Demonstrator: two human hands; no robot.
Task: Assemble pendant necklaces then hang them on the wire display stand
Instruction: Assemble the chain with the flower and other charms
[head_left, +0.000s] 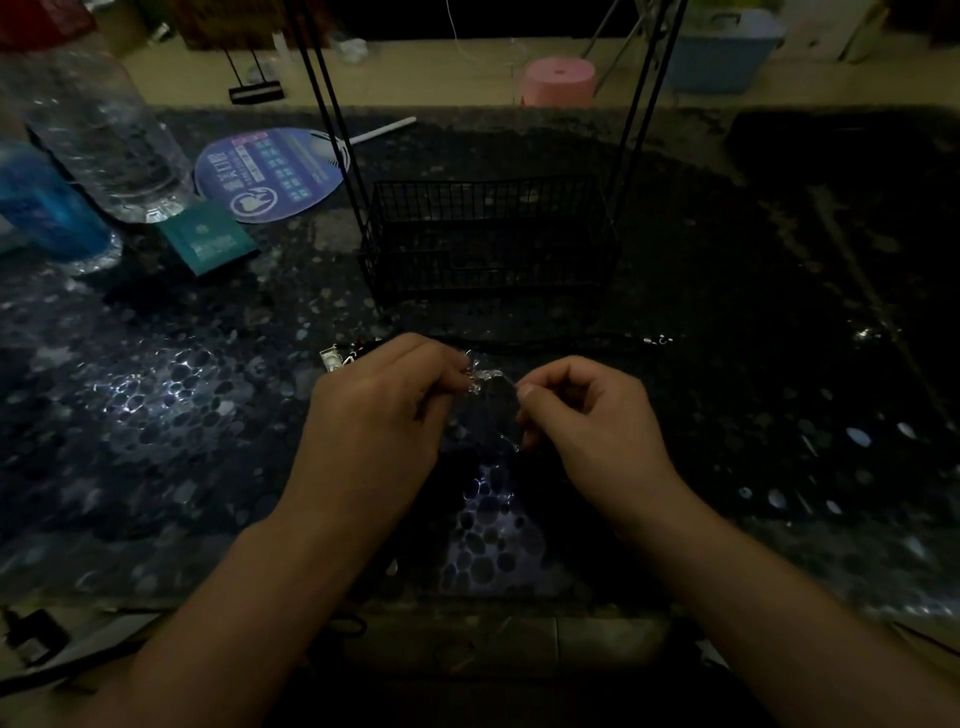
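Both of your hands are working just above the near middle of the dark pebble-patterned tabletop (156, 415), and only the head view shows them. Your left hand (384, 410) has its fingers curled in, pinching a small glinting cluster of chain and clear pendant pieces (480, 375) at the fingertips. Your right hand (587, 415) is likewise curled, thumb and forefinger pinched on the thin chain (508, 382), whose loose end trails down and glints just below that hand. The hands are close together but not touching.

In light this dim, the link or ring you are joining is too small to make out, so raise the work toward whatever light falls on the tabletop before threading. Keep the left pinch steady as the anchor and let only the right fingertips move; hold the chain close to its end so it does not flop. Gather the dangling tail so it cannot snag.

Beyond your hands stands the black wire display stand (488, 239), its basket base on the tabletop and its uprights rising out of view; nothing can be seen hanging on it. More small glinting parts lie near its right foot (657, 340) and a small clear piece to the left (330, 359).
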